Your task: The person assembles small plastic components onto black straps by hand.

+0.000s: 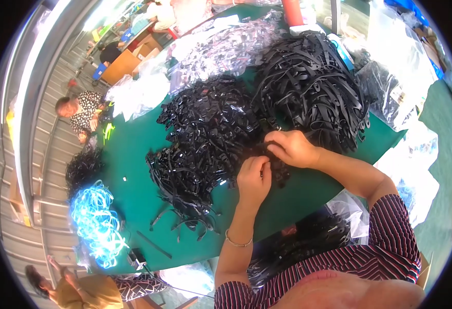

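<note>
My left hand (254,177) is closed, thumb against curled fingers, at the near right edge of a heap of small shiny black pieces (210,121). Just to its right and a little farther off, my right hand (295,148) is closed in a pinch. Small dark parts show between and below the two hands, but what the fingers grip is too small and hidden to name. Beyond my right hand rises a large pile of matte black straps (313,82). Nearer, on the left, shiny black strap-like pieces (184,188) spread out from the heap.
The green tabletop (133,201) carries clear bagged parts (226,49) at the back and a bundle of glossy blue-white strips (97,224) at the left. A small black box (137,257) sits by the near left edge. Other people are at the left, one in a patterned top (87,110).
</note>
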Demonstrator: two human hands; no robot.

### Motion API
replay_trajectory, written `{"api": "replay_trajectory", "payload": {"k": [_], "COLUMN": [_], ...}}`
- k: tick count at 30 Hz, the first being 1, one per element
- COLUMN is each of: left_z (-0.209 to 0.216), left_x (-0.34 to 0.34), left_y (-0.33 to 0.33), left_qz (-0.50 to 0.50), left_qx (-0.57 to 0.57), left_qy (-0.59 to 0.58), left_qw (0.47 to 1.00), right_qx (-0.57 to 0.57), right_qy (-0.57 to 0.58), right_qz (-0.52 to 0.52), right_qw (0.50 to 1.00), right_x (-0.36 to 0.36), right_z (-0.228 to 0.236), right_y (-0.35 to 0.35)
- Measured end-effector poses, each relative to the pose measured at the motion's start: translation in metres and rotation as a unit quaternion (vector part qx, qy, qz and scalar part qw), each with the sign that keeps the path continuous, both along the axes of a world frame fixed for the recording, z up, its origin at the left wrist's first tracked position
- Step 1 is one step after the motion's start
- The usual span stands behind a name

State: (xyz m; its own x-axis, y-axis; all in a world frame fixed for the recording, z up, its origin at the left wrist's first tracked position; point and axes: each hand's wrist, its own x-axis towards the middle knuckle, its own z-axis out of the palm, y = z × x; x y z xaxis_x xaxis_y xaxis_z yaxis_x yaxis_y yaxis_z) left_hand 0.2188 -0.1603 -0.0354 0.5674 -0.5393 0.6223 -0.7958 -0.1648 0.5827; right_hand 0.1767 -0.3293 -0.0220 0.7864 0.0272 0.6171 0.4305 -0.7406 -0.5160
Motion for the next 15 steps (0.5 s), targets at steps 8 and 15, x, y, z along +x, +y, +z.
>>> {"api": "replay_trajectory", "payload": {"k": [8,15], "left_z": [0.0009,0.0012], "left_x": [-0.0007,0.0012], "left_y": [-0.0010,-0.0017], "left_qz": [0.006,0.007], "left_qx": [0.001,-0.001], "left_qy": [0.000,-0.030], "left_qw": [1.000,1.000], "right_qx": [0.000,0.000], "right_qy": [-0.008,-0.009], "right_qz": [0.007,0.011], "right_qw": [1.000,1.000], "right_x": [-0.0001,-0.0002], "right_z": [0.0014,0.0042], "right_y": [-0.0006,-0.0008]}}
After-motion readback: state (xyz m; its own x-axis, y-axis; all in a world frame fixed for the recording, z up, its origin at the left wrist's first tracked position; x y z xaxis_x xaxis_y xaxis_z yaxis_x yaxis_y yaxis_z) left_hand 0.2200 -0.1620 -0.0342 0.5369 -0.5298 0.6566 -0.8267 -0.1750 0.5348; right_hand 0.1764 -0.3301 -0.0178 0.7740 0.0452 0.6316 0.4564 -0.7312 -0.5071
